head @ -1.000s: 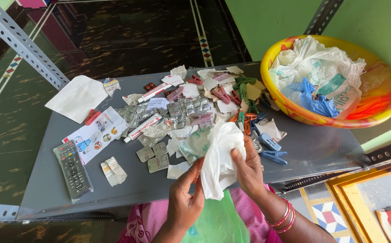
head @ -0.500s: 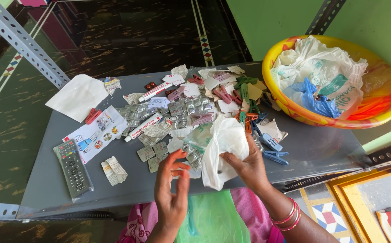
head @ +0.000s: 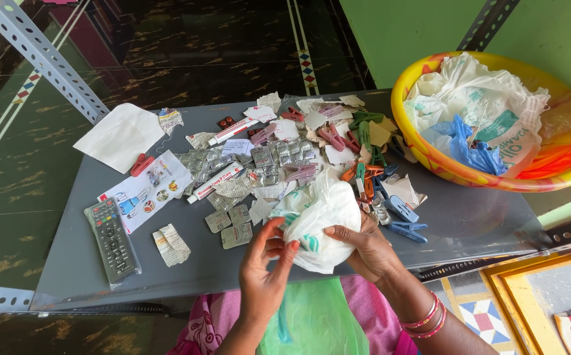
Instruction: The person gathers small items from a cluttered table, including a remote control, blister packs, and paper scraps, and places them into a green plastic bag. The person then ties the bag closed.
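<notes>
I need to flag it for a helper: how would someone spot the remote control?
Start at the grey metal table and go to its near left corner. The black remote control lies there in a clear wrap, left of a crumpled paper slip; it alone has rows of buttons.

On the grey table [head: 469,217] in front of me, a black remote control [head: 111,238] lies at lower left, with a folded paper slip [head: 171,244] just to its right. Above it sit a printed leaflet [head: 146,190] and a white sheet of paper [head: 121,135], a red clip [head: 141,164] between them. The middle is littered with silver pill strips [head: 259,164], a white tube [head: 216,181], torn paper scraps and coloured clothespegs [head: 364,154]. At upper right I see a yellow and orange basin [head: 561,167] stuffed with plastic bags [head: 476,112].
</notes>
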